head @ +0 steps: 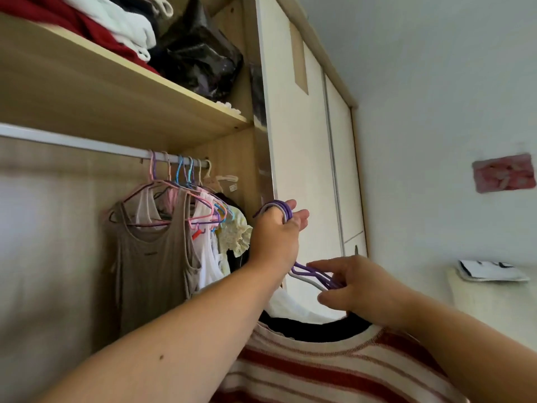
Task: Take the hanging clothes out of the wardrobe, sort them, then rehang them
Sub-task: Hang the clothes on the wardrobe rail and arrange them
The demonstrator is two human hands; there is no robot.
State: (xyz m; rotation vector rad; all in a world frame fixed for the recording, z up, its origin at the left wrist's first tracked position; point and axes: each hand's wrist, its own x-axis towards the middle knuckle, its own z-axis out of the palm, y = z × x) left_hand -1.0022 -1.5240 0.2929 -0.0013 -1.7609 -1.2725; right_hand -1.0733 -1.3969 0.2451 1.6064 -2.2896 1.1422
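While the left arm reaches up from the lower left with the wrist bent back, the left hand (pixel 276 234) curls its fingers round the hooks of a bundle of purple and grey wire hangers (pixel 312 274), gripping them just beside the edge of the white sliding wardrobe door (pixel 305 170). The right hand (pixel 357 283) comes in from the right, lower down, its index finger stretched over the hangers' sloping arms and its thumb beneath, closed lightly on them. From this bundle hang a red-and-cream striped knit top (pixel 319 370), a black garment (pixel 308 330) inside its neckline and a white garment (pixel 287 303) behind. They are held outside the wardrobe, right of the white metal rail (pixel 87 144), where a taupe sleeveless top (pixel 154 257) and other pale clothes hang on pastel hangers (pixel 186 175).
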